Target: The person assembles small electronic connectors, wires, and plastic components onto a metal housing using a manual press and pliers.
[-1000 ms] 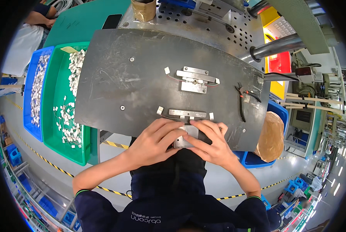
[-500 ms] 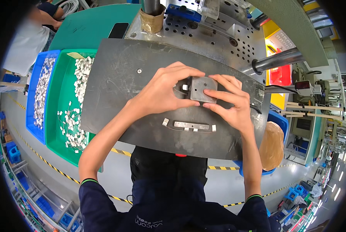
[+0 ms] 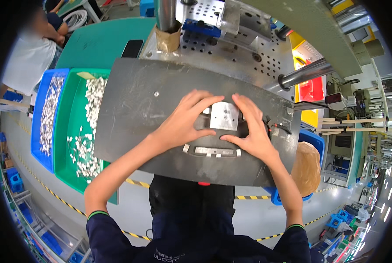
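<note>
A square silvery metal block (image 3: pixel 223 116) with small dark holes sits on the dark grey work plate (image 3: pixel 132 127). My left hand (image 3: pixel 183 119) curves round its left side, thumb and fingers apart, fingertips close to the upper left corner. On the other side my right hand (image 3: pixel 252 129) is spread, its thumb below the block and its fingers beyond the upper right corner. Whether any fingertip touches the block is hard to tell. Nearer me lies a narrow metal bar (image 3: pixel 214 151) with a thin cable and small white connectors along it.
At left stand a green bin (image 3: pixel 74 127) and a blue bin (image 3: pixel 37 131) holding many small white connectors. A phone (image 3: pixel 132 48) lies on the green table. Behind the plate are a perforated metal bed (image 3: pixel 196 55) and a steel column (image 3: pixel 308 73). Another person (image 3: pixel 29 59) sits far left.
My right fingers have come off the top of the block, and both hands have opened around it. The block's top now shows fully and looks brighter. The whole view has shifted slightly.
</note>
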Motion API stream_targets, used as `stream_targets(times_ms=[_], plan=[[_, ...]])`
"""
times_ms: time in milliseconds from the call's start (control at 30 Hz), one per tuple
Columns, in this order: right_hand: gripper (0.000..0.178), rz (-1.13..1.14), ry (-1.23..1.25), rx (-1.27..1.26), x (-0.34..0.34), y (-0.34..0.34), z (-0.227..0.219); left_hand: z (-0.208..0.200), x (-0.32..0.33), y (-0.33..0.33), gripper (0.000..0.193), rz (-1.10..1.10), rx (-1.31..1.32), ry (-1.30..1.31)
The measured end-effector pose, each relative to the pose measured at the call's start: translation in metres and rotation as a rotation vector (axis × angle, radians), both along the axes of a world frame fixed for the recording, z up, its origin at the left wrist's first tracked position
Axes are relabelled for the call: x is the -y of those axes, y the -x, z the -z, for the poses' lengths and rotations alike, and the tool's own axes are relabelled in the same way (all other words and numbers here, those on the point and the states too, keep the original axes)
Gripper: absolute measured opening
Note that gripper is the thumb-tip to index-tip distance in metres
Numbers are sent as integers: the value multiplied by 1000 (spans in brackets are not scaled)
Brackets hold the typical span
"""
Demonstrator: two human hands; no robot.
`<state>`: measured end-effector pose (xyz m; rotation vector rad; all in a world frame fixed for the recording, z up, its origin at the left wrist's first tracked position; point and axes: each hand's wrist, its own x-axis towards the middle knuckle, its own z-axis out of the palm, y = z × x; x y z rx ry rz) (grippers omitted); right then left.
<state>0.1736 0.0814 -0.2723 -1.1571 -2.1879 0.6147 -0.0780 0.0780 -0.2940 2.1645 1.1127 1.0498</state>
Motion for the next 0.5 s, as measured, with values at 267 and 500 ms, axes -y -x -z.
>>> stream_targets(times_ms=[267, 500], plan=[[75, -103, 120, -245, -12, -21, 17, -6, -18, -1, 60, 116, 161, 25], [66, 11, 24, -495, -148, -31, -46, -87, -163, -21, 67, 157, 119, -95]])
